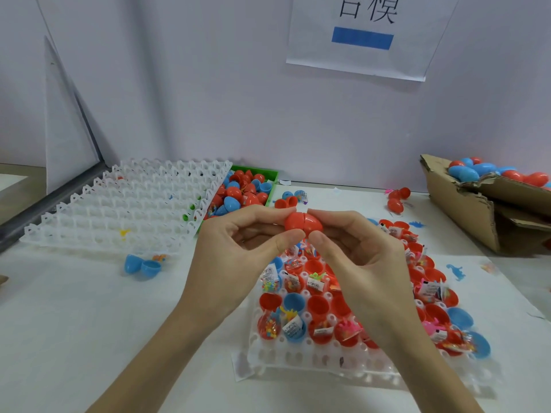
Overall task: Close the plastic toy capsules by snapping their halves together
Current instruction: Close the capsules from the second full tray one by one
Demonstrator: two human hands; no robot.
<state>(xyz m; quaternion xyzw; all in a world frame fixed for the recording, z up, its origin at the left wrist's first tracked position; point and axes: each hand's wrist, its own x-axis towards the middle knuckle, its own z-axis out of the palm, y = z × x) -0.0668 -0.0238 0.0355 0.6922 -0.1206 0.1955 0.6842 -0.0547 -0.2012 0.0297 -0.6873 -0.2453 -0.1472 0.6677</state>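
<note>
Capsule: a red capsule [302, 225] held in the air between both hands, its two halves meeting at a visible seam, above the filled tray [313, 357].
Left hand [238, 242]: thumb and fingers pinch the capsule's left half.
Right hand [354, 242]: thumb and fingers pinch its right half.
Desk [74, 308]: white; an empty white tray [119, 216] far left, a cardboard box [465, 204] of closed capsules far right.
Room: pale wall with a paper sign [366, 34].
</note>
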